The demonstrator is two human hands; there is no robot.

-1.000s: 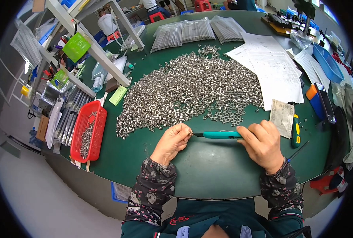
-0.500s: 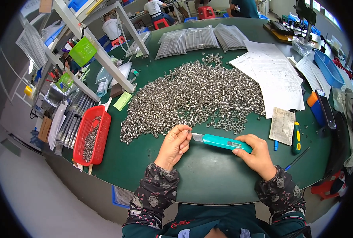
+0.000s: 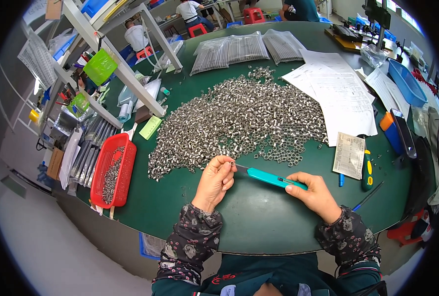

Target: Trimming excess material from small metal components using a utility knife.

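Right hand (image 3: pixel 314 193) gripped the teal utility knife (image 3: pixel 271 178) low over the green table (image 3: pixel 259 222), blade tip at the left hand (image 3: pixel 214 180). Left fingers pinched what looked like a small metal ring (image 3: pixel 232 163), beside the ring pile (image 3: pixel 239 121).

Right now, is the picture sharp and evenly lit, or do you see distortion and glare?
Head view: strong fisheye bending, so the green table edge curves and the corners are black; light is even and soft, with faint shadows under the left hand and right hand; the pile of small metal rings glints slightly; the centre is sharp, the rim softer.
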